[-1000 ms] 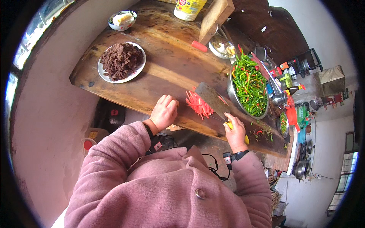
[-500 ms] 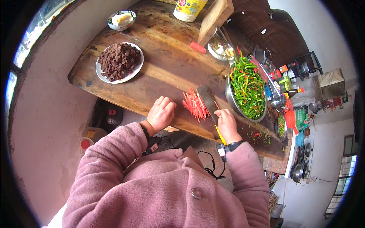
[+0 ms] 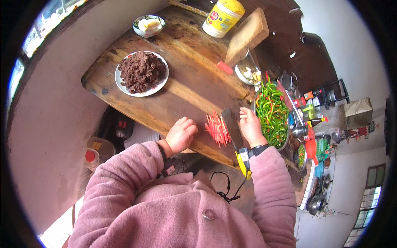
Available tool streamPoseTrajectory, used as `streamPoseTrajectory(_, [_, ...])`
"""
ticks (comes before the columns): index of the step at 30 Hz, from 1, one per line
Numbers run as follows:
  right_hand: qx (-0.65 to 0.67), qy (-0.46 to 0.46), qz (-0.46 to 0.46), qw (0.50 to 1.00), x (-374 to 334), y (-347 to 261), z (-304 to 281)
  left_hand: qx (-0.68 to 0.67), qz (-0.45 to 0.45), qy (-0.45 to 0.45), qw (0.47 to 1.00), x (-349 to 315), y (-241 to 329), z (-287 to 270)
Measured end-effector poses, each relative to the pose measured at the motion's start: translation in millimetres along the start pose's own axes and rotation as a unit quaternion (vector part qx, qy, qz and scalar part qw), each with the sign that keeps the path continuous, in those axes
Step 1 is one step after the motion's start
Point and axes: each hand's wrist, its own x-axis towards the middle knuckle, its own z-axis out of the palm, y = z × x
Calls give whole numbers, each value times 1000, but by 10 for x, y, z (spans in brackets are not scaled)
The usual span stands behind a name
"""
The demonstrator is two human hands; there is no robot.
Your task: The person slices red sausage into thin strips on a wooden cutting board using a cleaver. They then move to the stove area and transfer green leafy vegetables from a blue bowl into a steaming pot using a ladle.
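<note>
My left hand (image 3: 181, 134) is closed with curled fingers at the front edge of the wooden table; its palm side is hidden. Just right of it lies a pile of thin red strips (image 3: 217, 129). The dark blade of a cleaver (image 3: 232, 126) lies along the right side of the strips, its yellow handle (image 3: 243, 164) near the table's edge. My right hand (image 3: 251, 126) is off the handle, between the blade and a large metal bowl of green and red chili peppers (image 3: 271, 113). Its fingers are bent together; whatever they hold, if anything, cannot be made out.
A plate of dark brown crumbly food (image 3: 141, 73) stands at the left, with a small bowl (image 3: 149, 25) behind it. Farther back are a yellow tub (image 3: 223, 17), a wooden block (image 3: 247, 36), and a bowl (image 3: 248, 73). Bottles and a red ladle-like thing (image 3: 310, 151) crowd the right.
My right hand has moved away from the strips and cleaver toward the pepper bowl. The view has shifted, so the table appears lower and further right. My left hand stays closed.
</note>
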Motion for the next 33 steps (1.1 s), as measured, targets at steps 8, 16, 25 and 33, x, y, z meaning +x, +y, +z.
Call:
streamPoseTrajectory(8, [-81, 6, -6, 997, 900, -453, 103, 128, -44, 33, 990, -148, -437, -616])
streamPoseTrajectory(16, [-197, -1, 7, 980, 1561, -216, 529, 169, -49, 32, 984, -148, -530, -758])
streamPoseTrajectory(25, [-225, -40, 24, 973, 1961, 98, 987, 165, -53, 8, 985, -142, -521, -788])
streamPoseTrajectory(33, [-181, 57, -18, 982, 1938, 12, 775, 174, -64, -11, 983, -145, -519, -793])
